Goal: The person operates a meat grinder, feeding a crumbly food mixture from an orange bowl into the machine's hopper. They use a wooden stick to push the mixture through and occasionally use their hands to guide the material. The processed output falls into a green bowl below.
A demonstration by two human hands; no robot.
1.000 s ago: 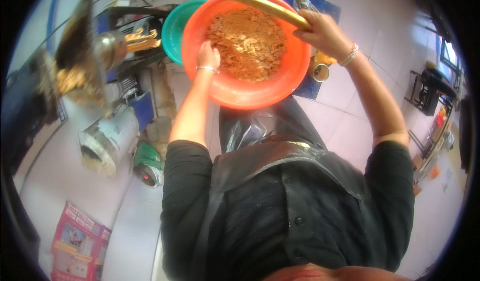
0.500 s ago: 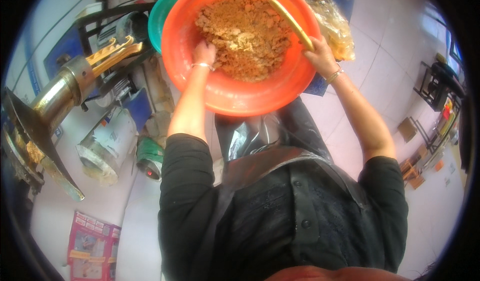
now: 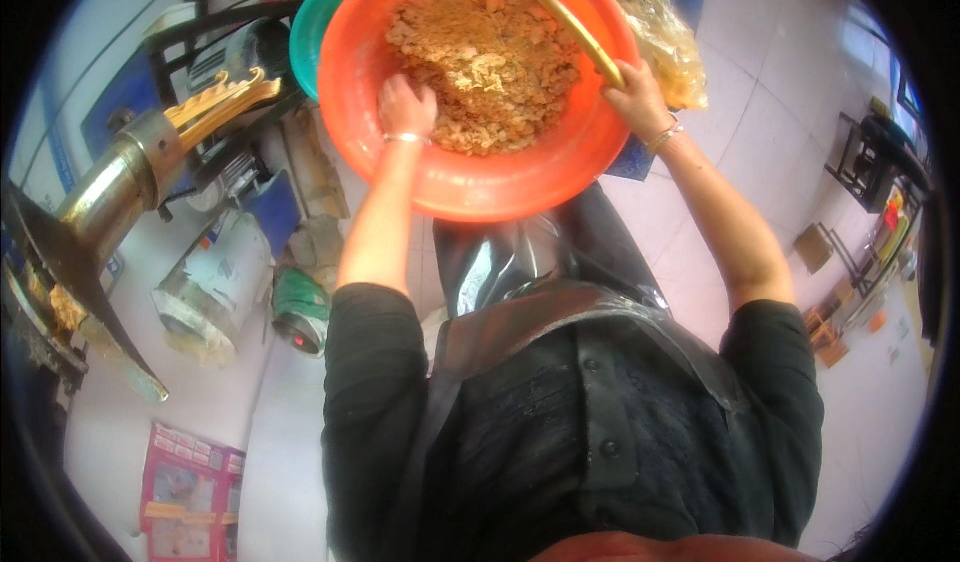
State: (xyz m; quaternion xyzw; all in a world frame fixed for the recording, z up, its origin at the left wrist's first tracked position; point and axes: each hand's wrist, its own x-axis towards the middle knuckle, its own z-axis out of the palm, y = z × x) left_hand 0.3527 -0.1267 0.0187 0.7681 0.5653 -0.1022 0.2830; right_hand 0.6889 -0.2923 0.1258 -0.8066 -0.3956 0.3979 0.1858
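A wide orange basin (image 3: 480, 200) holds a mass of crumbly brown-yellow mixture (image 3: 480, 72), lumpy and paler in the middle. At the mixture's left edge, inside the basin, is my left hand (image 3: 407, 109), its fingers curled; their tips and anything in them are hidden. My right hand (image 3: 638, 100) is at the basin's right rim, closed around the near end of a flat wooden stick (image 3: 590, 46). The stick slants over the rim, its far end reaching the mixture.
A green basin (image 3: 312, 52) shows behind the orange one. To the left stands a metal machine (image 3: 115, 187) with yellow strips (image 3: 225, 102) at its mouth. A clear plastic bag (image 3: 665, 47) with yellowish contents lies beyond the right rim. A green container (image 3: 300, 307) is on the left.
My left hand has drawn slightly up and back toward the basin's near-left wall, so more of it shows. The right hand still grips the stick, whose far end sits slightly lower.
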